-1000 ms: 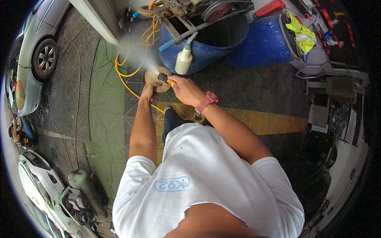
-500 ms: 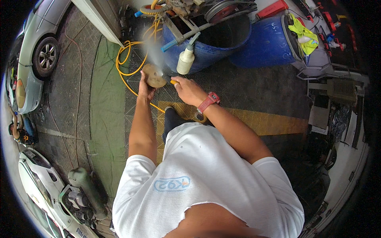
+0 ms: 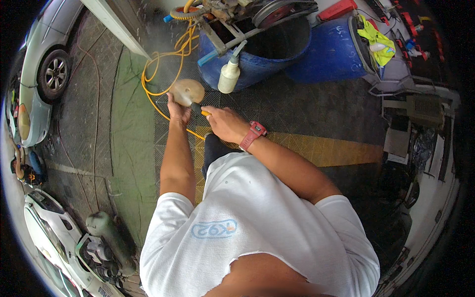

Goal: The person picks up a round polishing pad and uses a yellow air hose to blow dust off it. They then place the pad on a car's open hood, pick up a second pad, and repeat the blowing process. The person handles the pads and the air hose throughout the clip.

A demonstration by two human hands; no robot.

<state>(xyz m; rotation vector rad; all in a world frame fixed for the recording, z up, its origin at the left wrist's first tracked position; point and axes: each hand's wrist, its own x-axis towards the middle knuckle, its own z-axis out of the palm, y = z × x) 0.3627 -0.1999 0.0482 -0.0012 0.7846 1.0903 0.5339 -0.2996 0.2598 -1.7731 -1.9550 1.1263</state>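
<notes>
My left hand (image 3: pixel 179 111) is closed on the near left edge of a round, tan disc that looks like a polishing pad (image 3: pixel 190 91). The pad has a small hole near its middle and is held up above the floor. My right hand (image 3: pixel 228 124) grips a black and yellow spray gun (image 3: pixel 198 109). Its nozzle end points at the pad's near side, where pale spray shows. Part of the gun is hidden under my right fingers. A yellow hose (image 3: pixel 162 114) loops on the floor beyond my left hand and runs back toward me.
Ahead stands a cut-open blue barrel (image 3: pixel 210 74) under a pressure-washer-like machine (image 3: pixel 232 24), with a white spray bottle (image 3: pixel 229 79) hanging at its rim. Another blue barrel (image 3: pixel 321 52) lies to the right. A car (image 3: pixel 39 99) and a compressor tank (image 3: pixel 106 232) are at left.
The pad has tilted to show more of its face. My right hand and the spray gun have moved left and nearer to me, and the large mist cloud has thinned.
</notes>
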